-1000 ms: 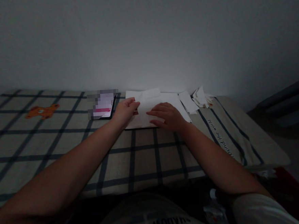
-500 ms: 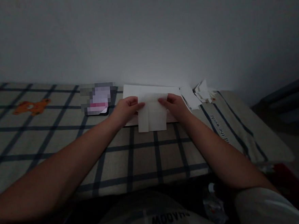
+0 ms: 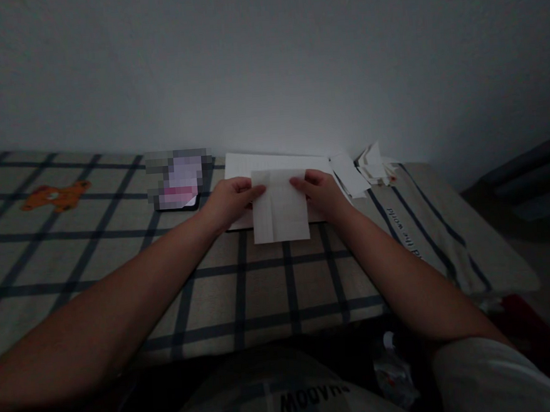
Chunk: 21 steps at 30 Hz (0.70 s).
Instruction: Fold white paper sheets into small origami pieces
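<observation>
A folded sheet of white paper (image 3: 281, 209) is held up between my two hands, with a crease running down its left part. My left hand (image 3: 233, 199) pinches its upper left edge, thumb in front. On the opposite edge my right hand (image 3: 322, 191) pinches it the same way. The fingers behind the sheet are partly hidden. Beneath and behind it, a white paper pad (image 3: 239, 164) lies flat on the checked cloth (image 3: 266, 288).
A phone (image 3: 181, 181), blurred out in part, lies left of the pad. Right of the pad are loose paper strips (image 3: 351, 177) and a pile of folded paper (image 3: 373, 166). A wall rises behind. Below the front edge is a clear plastic bottle (image 3: 392, 370).
The right part of the folded paper now reaches slightly further right and looks flatter. Both hands keep their pinch in nearly the same place.
</observation>
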Tool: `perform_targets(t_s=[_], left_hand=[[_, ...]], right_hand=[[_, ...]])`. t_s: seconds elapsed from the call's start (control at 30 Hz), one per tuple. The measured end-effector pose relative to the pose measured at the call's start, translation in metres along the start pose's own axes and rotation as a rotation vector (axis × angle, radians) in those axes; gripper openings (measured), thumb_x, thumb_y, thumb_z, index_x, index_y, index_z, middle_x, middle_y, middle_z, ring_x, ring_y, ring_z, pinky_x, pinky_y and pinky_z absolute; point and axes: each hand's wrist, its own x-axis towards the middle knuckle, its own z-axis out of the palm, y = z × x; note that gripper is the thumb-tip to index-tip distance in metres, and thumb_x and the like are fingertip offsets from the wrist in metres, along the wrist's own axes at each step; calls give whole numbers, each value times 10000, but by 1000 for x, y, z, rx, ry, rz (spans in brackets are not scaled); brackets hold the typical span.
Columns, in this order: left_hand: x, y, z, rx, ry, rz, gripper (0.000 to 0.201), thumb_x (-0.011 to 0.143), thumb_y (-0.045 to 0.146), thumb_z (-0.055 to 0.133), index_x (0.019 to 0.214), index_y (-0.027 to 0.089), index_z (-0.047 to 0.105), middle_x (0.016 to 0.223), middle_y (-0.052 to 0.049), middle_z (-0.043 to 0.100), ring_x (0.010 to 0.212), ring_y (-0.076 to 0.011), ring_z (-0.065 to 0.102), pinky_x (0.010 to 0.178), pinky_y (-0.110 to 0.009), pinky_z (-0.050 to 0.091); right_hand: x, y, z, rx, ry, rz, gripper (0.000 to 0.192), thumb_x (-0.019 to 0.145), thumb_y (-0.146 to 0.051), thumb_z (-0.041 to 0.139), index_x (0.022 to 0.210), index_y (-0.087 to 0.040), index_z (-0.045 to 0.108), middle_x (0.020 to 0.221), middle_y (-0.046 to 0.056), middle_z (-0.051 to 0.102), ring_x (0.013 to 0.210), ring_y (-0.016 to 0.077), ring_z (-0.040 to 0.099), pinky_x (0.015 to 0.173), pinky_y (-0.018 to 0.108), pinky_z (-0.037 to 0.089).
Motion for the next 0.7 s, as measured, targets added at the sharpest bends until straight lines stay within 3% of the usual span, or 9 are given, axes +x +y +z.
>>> perform_targets(t_s=[0.3, 0.53, 0.7], left_hand=[[6, -5, -3, -22, 33, 37, 247, 793, 434, 745, 741, 199, 688, 813, -41, 707, 730, -165, 650, 676, -296, 534], [7, -7, -2, -89, 55, 31, 171, 739, 358, 789, 725, 199, 728, 769, -19, 718, 699, -152, 651, 689, -295, 539], [2, -3, 0, 7, 47, 65, 202, 745, 392, 778, 706, 201, 726, 708, -11, 694, 632, -145, 606, 612, -272, 484]], right_hand=[[-1, -2, 0, 13, -56, -15, 383, 744, -562, 743, 724, -226, 561, 679, -17, 546, 636, 141, 487, 610, 321, 436], [-3, -4, 2, 5, -40, -5, 402, 738, -560, 744, 677, -229, 525, 638, -34, 499, 599, 125, 443, 562, 296, 386], [0, -3, 2, 58, -30, 16, 327, 733, -525, 741, 768, -222, 625, 690, -23, 568, 618, 130, 490, 565, 286, 402]])
